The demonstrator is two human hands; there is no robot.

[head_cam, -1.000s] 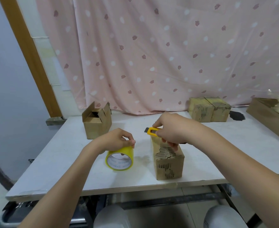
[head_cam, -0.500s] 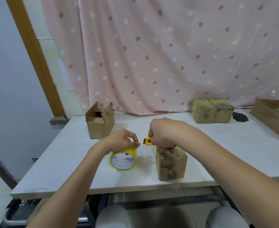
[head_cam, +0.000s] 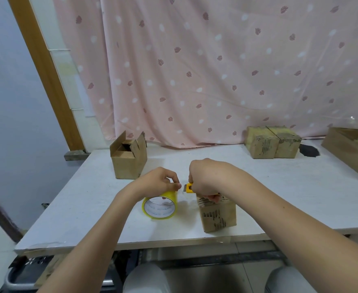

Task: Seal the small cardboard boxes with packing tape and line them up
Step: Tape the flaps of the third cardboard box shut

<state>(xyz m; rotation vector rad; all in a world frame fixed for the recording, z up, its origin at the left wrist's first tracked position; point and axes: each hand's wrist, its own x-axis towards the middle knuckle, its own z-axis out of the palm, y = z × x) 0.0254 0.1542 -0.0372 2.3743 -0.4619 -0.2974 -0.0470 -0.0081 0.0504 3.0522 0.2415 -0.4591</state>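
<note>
Now left hand (head_cam: 160,181) grips tape roll (head_cam: 160,207) standing on table (head_cam: 85,199) near centre; right hand (head_cam: 204,178) clamps yellow cutter (head_cam: 189,188) over near box (head_cam: 217,214), just right of roll

On the bench (head_cam: 300,197), the tape roll (head_cam: 160,207) stands at 9 o'clock of the near box (head_cam: 218,214). An open box (head_cam: 128,160) sits at 11 o'clock; two boxes (head_cam: 273,142), touching, at 1 o'clock, before the curtain (head_cam: 216,70).
</note>
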